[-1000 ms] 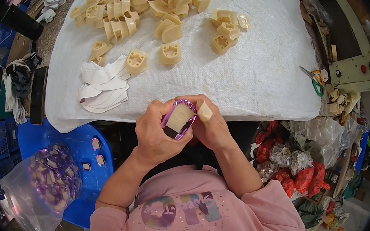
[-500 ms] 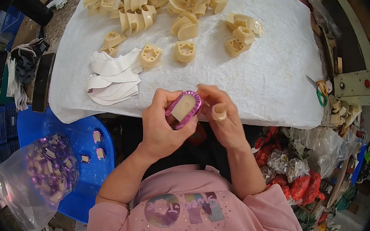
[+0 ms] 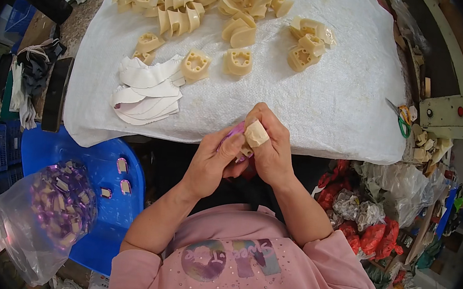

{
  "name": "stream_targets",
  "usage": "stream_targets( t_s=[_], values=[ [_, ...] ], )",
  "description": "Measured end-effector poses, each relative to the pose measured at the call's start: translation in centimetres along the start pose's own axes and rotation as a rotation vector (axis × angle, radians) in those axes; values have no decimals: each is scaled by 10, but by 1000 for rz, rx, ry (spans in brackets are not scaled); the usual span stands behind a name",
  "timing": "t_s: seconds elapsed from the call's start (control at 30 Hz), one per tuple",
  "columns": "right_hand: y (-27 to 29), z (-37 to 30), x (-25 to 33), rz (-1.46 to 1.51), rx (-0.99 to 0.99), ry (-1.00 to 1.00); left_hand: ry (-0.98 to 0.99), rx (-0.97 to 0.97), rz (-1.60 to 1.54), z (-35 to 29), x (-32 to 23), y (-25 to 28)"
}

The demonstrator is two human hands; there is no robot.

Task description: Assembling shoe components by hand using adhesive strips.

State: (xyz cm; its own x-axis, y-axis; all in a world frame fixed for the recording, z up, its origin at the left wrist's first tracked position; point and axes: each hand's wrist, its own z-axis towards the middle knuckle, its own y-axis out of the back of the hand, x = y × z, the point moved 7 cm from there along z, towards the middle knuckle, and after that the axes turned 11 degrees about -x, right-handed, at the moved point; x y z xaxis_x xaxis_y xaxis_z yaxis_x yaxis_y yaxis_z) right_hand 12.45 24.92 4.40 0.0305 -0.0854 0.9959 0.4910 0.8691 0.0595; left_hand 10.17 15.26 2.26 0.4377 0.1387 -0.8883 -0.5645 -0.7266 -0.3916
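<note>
My left hand (image 3: 210,156) is closed around a shoe heel wrapped in shiny purple material (image 3: 237,130), just off the table's near edge. Pressed against the same heel is my right hand (image 3: 277,149), its thumb wearing a cream finger cover (image 3: 256,134). My fingers hide most of the heel. Beyond my hands, a fanned stack of white cut pieces (image 3: 146,99) lies on the cloth. Past it stand single bare cream plastic heels, one on the left (image 3: 196,66) and another beside it (image 3: 238,61).
A pile of cream heels (image 3: 177,19) covers the far side of the white cloth (image 3: 325,109). Scissors (image 3: 402,122) lie at its right edge near a machine (image 3: 449,114). At lower left, a blue chair (image 3: 126,209) holds a clear bag of purple heels (image 3: 65,200). A phone (image 3: 57,94) lies left.
My right hand has closed in on the heel, its thumb now pressing over it. The heel has turned, so its pale flat face is mostly hidden. The view has shifted slightly.
</note>
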Motion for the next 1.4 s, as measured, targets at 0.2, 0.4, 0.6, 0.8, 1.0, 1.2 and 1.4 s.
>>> stream_targets(
  t_s=[0.2, 0.4, 0.6, 0.8, 1.0, 1.2, 1.4],
  values=[
    [-11, 7, 2, 13, 80, 11, 183, 59, -510, -6, 8, 8],
    [-35, 19, 10, -101, 183, 60, 170, -150, -359, -27, 4, 61],
    [-60, 31, 27, -279, 238, 357, -110, -737, 464, -89, -6, 183],
    [-85, 38, 34, -356, 222, 488, 55, -1005, 645, -146, 40, 268],
    [-113, 52, 47, -728, 202, 810, -256, -1176, 984, -122, -32, 217],
    [-135, 70, 39, -950, 268, 989, -1122, -624, 1162, -61, -100, 102],
    [-144, 65, 38, -986, 345, 1137, -989, -581, 1400, -20, -77, 101]
  ],
)
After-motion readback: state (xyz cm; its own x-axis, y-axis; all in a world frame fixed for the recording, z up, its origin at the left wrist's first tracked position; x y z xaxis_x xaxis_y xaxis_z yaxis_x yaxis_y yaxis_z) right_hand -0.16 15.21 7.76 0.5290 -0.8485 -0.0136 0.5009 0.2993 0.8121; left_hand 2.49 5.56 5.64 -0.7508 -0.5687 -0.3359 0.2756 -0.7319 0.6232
